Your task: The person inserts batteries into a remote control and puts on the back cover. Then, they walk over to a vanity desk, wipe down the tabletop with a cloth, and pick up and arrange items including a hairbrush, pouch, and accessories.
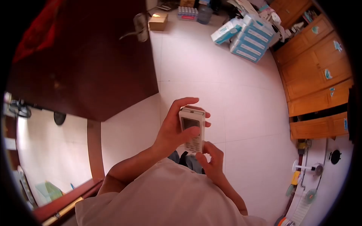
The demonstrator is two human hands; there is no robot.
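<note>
My left hand (174, 130) is closed around a white phone box (200, 129) in front of my chest. The box front shows a keypad phone with a dark screen, and I cannot tell whether it is a picture or a phone inside. My left thumb lies across the middle of that front, while the fingers reach behind it and past its top and right side. Below, my right hand (213, 160) has its bent index finger and thumb at the bottom right corner of the box, apparently pinching it. The box tilts slightly, top end away from me.
An open dark door (94, 56) with a metal handle stands at the left. Blue-and-white packages (250, 39) are stacked at the back right. Wooden cabinets (315, 71) line the right side, one drawer partly out. A cardboard box (158, 22) and a bottle pack (187, 13) sit on the tiled floor.
</note>
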